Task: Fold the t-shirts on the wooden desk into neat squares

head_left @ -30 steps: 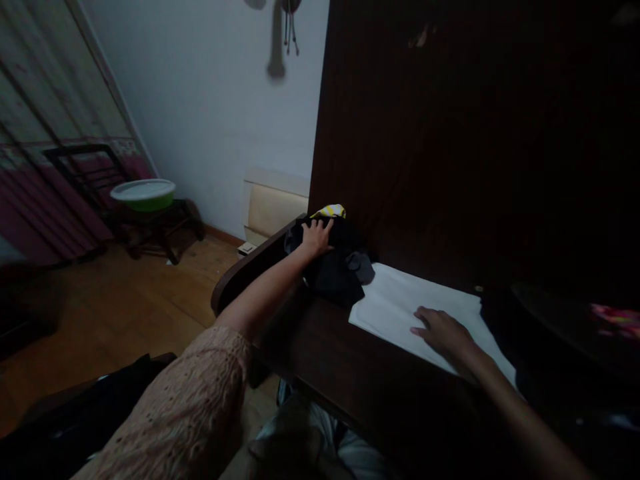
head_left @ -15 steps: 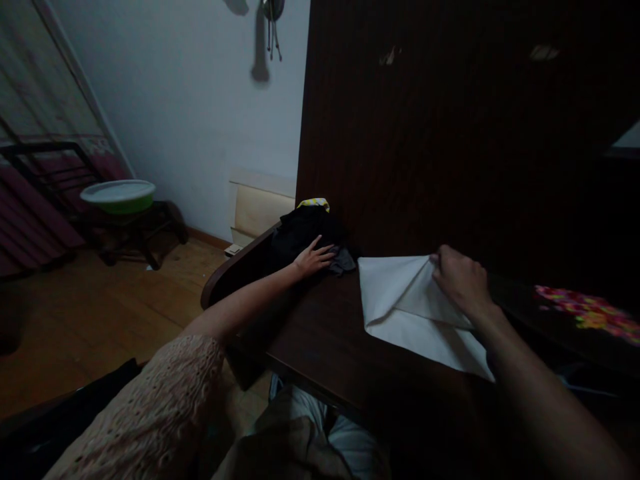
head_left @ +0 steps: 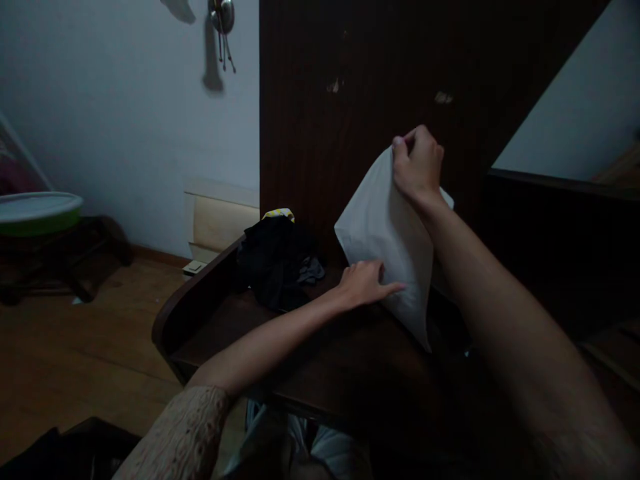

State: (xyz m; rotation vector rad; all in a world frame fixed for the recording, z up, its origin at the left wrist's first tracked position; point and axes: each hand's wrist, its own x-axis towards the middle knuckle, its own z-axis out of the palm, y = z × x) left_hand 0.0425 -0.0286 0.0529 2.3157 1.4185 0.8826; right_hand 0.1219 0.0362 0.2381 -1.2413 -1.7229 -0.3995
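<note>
My right hand [head_left: 417, 163] is raised, its fingers pinched on the top corner of a white cloth [head_left: 373, 220]. The cloth hangs folded from that grip, and its lower tip points down over the dark wooden surface [head_left: 320, 353]. At the cloth's lower left is my left hand [head_left: 365, 283], thumb stretched out and away from the fingers. Whether its fingertips press on the cloth cannot be made out fully. A heap of black clothes [head_left: 275, 260], with a grey piece on its right side, lies left of both hands.
A dark wooden panel [head_left: 310, 147] rises behind the surface, which has a raised curved edge [head_left: 165, 327] at the left. Beyond it, a green basin [head_left: 45, 223] with a whitish top rests on a dark chair. A pale board [head_left: 225, 223] leans against the wall.
My right hand has lifted the white cloth up from the surface. My left hand has moved right, from the black clothes to the cloth. The view has turned to the right.
</note>
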